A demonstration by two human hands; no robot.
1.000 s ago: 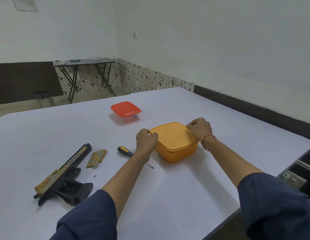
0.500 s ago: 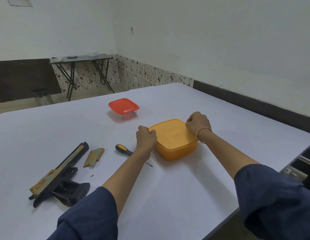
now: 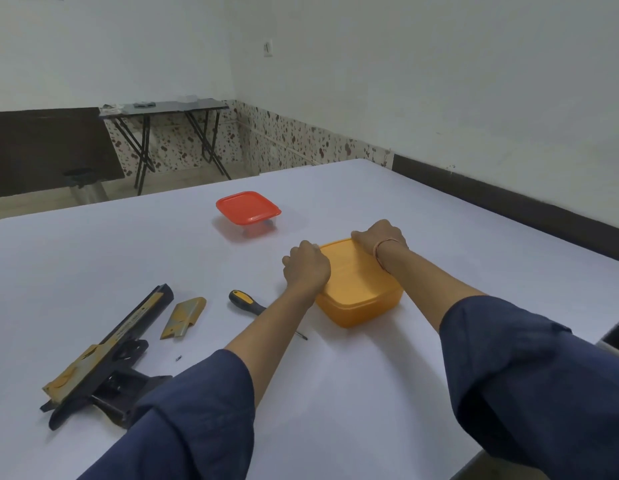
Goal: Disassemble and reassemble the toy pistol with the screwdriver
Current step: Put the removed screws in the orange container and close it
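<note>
- Toy pistol (image 3: 103,355): lies flat on the white table (image 3: 370,393) at lower left of the frame, barrel pointing up and right, grip toward the bottom edge. Partly stripped; a yellow panel (image 3: 184,317) lies detached just beside the barrel, and a small dark screw (image 3: 178,358) sits near it.
- Handling, as judged: rigid moulded plastic, likely light and not slippery. Best held by the dark grip or along the barrel; the open frame may hold loose internals, so keep it level.
- Screwdriver (image 3: 247,302): on the table at centre-left, black and yellow handle; the shaft passes under the left forearm, the tip shows beyond it.
- Orange container (image 3: 361,296): centre-right, lid on, opaque; contents cannot be determined.
- Red-lidded container (image 3: 248,212): above centre, clear base, lid on; something small may sit inside, not identifiable.
- Left hand (image 3: 307,268): fingers curled closed over the orange lid's left edge.
- Right hand (image 3: 379,237): curled closed on the lid's far corner. Whether pressing or prying, cannot tell.
</note>
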